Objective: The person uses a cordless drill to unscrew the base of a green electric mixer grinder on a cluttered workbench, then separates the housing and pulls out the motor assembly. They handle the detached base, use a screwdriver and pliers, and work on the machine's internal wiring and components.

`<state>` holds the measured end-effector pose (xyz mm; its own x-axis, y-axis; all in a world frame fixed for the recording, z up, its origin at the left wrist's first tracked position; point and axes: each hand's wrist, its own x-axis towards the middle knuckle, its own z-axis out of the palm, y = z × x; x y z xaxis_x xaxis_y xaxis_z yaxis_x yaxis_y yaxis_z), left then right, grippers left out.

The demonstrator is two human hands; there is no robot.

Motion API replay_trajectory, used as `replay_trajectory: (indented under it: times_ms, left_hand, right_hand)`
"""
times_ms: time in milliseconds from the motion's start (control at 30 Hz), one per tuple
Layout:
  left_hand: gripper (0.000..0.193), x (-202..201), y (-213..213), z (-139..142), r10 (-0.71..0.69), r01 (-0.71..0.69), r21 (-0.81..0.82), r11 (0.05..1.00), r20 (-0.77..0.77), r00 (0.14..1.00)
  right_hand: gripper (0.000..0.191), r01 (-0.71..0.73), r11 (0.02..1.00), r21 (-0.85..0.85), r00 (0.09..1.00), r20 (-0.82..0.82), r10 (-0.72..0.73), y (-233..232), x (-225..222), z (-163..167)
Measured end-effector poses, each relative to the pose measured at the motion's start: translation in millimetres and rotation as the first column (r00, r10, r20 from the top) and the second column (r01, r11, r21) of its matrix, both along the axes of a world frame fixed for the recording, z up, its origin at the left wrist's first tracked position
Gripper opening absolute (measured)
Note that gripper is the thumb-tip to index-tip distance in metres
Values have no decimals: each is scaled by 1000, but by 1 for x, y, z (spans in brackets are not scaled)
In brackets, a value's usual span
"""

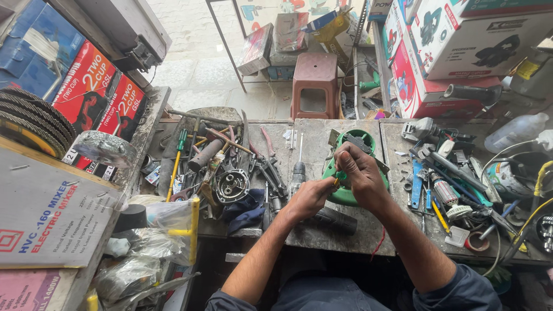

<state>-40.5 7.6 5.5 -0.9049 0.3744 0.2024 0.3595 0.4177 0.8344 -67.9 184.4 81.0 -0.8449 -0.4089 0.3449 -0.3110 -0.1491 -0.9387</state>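
The green tool housing (344, 193) lies on the grey workbench (322, 230), its long axis running from the near edge toward the plastic stool (314, 83) beyond. The right hand (360, 170) rests on top of it, fingers curled together around a small part; the left hand (311, 197) pinches shut on a slim tool just left of it. Open bench shows only on the near side — a tool heap (230, 167) crowds the left, another clutter (449, 178) the right.

We found bare benchtop (314, 135) only in a narrow strip between the heap of hand tools (230, 161) on our left and the green power-tool housing (348, 167). To our right, tangled parts and cables (461, 184) blocked passage. Stacked cartons (455, 46) closed the far right.
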Motion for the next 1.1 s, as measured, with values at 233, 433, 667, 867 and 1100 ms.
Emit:
replay_trajectory:
  times_ms: [233, 433, 667, 867, 1100]
  left_hand:
    - [12, 1, 0, 1, 4, -4, 5, 1000, 32, 999]
    - [14, -3, 3, -3, 36, -39, -125, 991, -22, 999]
    - [19, 0, 5, -6, -36, 35, 123, 992, 8, 999]
    - [20, -4, 5, -18, 31, -4, 210, 978, -122, 992]
    - [20, -3, 10, -16, 103, -100, 30, 994, -100, 990]
  right_hand:
    - [33, 24, 1000, 11, 999, 31, -24, -6, 4, 4]
    - [56, 122, 986, -115, 992, 42, -118, -10, -11, -10]
    - [63, -542, 795, -273, 803, 111, 586, 4, -48, -16]
    - [32, -63, 996, -69, 997, -59, 59, -19, -17, -2]
    - [29, 404, 914, 19, 909, -121, -399, -30, 24, -13]
